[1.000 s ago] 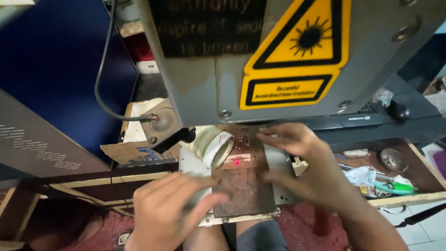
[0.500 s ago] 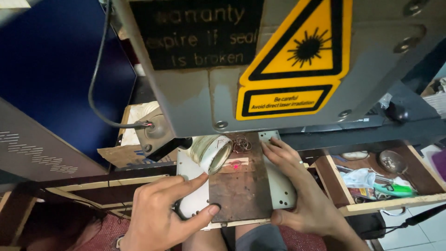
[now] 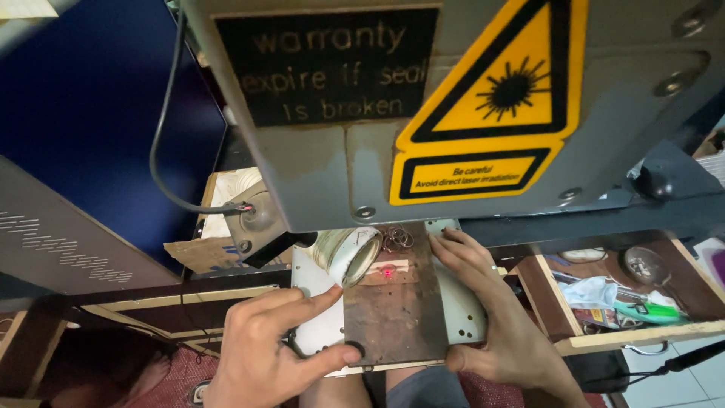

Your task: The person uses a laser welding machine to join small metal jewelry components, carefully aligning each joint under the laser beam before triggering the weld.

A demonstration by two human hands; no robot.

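A scorched brown metal plate (image 3: 396,310) lies on a white perforated base (image 3: 464,310) under a grey laser machine head (image 3: 393,113). My left hand (image 3: 276,351) holds the plate's near left corner, with its index finger pointing toward the machine's round lens (image 3: 353,255). Along the plate's right edge rests my right hand (image 3: 495,325), fingers flat and thumb at the near edge. A small pale strip (image 3: 385,270) with a red light dot on it sits at the plate's far end, beside several thin wire rings (image 3: 398,239).
An open wooden drawer (image 3: 634,332) at the right holds clutter, including a green object and a round glass piece. A black cable (image 3: 162,143) runs down to a fitting on the machine's left. A grey vented panel (image 3: 60,242) stands at the left.
My view has moved closer to the machine. My right hand came off the plate's far end and settled along its right edge. My left hand shifted to the near left corner.
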